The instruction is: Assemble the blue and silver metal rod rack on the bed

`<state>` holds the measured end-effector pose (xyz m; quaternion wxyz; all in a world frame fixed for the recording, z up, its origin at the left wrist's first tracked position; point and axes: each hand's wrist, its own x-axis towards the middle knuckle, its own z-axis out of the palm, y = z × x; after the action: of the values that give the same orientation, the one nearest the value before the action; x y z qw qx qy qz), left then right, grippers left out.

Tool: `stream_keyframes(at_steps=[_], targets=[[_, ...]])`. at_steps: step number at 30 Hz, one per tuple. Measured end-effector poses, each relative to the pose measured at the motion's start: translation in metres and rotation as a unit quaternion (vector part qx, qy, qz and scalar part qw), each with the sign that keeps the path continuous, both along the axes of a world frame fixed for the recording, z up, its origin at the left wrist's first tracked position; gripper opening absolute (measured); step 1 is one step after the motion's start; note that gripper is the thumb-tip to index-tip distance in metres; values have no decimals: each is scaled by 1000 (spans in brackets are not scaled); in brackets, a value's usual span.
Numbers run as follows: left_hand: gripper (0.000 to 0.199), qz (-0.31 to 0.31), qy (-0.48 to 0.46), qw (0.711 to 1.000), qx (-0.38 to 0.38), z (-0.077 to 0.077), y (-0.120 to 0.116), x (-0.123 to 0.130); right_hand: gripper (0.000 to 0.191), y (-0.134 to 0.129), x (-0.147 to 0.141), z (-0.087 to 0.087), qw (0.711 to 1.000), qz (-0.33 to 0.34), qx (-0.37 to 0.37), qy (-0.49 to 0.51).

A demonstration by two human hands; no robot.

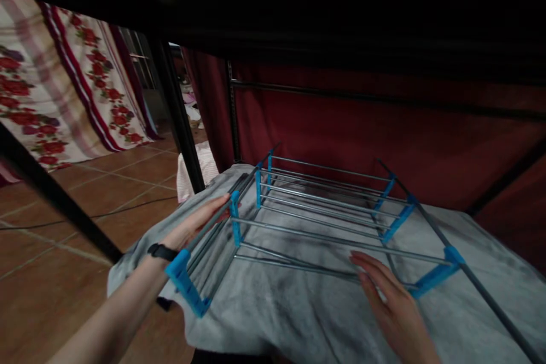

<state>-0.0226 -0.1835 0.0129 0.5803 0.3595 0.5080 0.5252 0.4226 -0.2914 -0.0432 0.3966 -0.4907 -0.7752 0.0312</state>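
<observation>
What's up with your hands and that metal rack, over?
Left hand at rack, grip partly hidden. Right hand open, by its near side. Rack on grey cloth; dark frame overhead. Over.

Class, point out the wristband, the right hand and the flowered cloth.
Wristband [162, 251]: head view, middle of the band.
Right hand [390, 296]: head view, back of the hand.
Flowered cloth [74, 85]: head view, its hanging middle.
</observation>
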Motion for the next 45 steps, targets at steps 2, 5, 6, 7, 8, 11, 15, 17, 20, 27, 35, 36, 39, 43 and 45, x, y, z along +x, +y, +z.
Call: stream_keyframes(at_steps=[2, 5, 6, 7, 8, 11, 15, 17, 20, 27, 35, 36, 39, 43, 45], targets=[[52, -8, 84, 996, 12, 4, 9, 0, 37, 25, -43, 11, 999, 25, 5, -38], [63, -47, 169, 984, 25, 7, 24, -4, 39, 56, -96, 26, 990, 52, -9, -130], [65, -68, 176, 982, 16, 7, 27, -5, 39, 64, -113, 29, 984, 64, -19, -167], [66, -86, 179, 980, 9, 7, 29, -6, 39, 71, -128, 30, 976, 78, -29, -202], [66, -97, 184, 978, 8, 7, 30, -6, 39, 77, -142, 31, 967, 93, -37, -234], [63, -102, 195, 975, 26, 5, 29, -7, 40, 92, -181, 28, 945, 129, -36, -297], [68, -99, 187, 977, 30, 4, 25, -8, 44, 110, -218, 28, 931, 147, -25, -334], [70, -98, 186, 977, 32, 4, 23, -8, 46, 117, -229, 32, 921, 161, -36, -353], [71, -102, 184, 977, 32, 4, 21, -9, 49, 122, -236, 40, 915, 179, -38, -360], [73, -83, 143, 986, 8, 6, 24, -12, 49, 124, -230, 57, 925, 187, -34, -328], [71, -87, 108, 990, -12, -1, 31, -16, 50, 135, -233, 67, 922, 189, -57, -332], [69, -84, 108, 991, -12, -1, 31, -16, 52, 135, -233, 69, 922, 192, -59, -330], [61, -79, 95, 992, -12, 0, 30, -14, 47, 133, -234, 75, 927, 192, -61, -317], [47, -84, 64, 994, 3, -3, 27, -11, 39, 132, -239, 79, 938, 171, -51, -296], [45, -83, 63, 994, 12, -5, 26, -10, 37, 135, -240, 79, 939, 169, -51, -294]])
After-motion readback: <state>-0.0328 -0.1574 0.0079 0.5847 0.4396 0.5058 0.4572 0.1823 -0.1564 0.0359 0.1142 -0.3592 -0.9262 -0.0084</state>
